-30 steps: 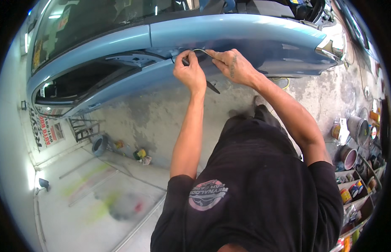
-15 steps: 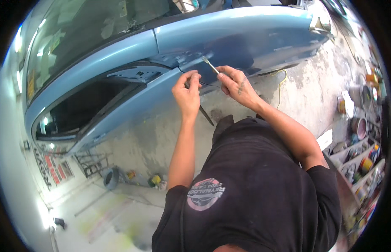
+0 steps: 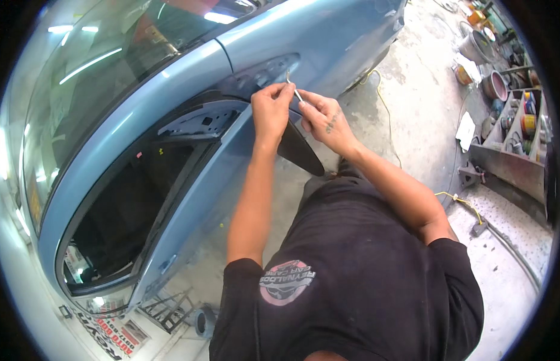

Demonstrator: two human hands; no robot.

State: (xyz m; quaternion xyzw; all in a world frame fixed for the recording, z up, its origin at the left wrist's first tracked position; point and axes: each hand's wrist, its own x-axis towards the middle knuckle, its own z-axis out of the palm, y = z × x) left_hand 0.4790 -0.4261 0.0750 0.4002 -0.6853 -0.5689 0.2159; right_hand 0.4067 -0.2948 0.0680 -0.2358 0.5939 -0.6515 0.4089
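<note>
Pinching a thin metal tool point(image 3: 294, 89), the left hand point(image 3: 271, 111) and right hand point(image 3: 324, 120) grip it against the blue car door point(image 3: 232, 150) just beyond the fingertips

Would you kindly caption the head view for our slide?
Both hands, left hand and right hand, hold a thin metal tool against a light-blue car door.

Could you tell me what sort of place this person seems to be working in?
Most likely a car body or paint workshop. A light blue car stands with its door open on a stained concrete floor, and shelves of paint cans and tubs line the right side.
</note>
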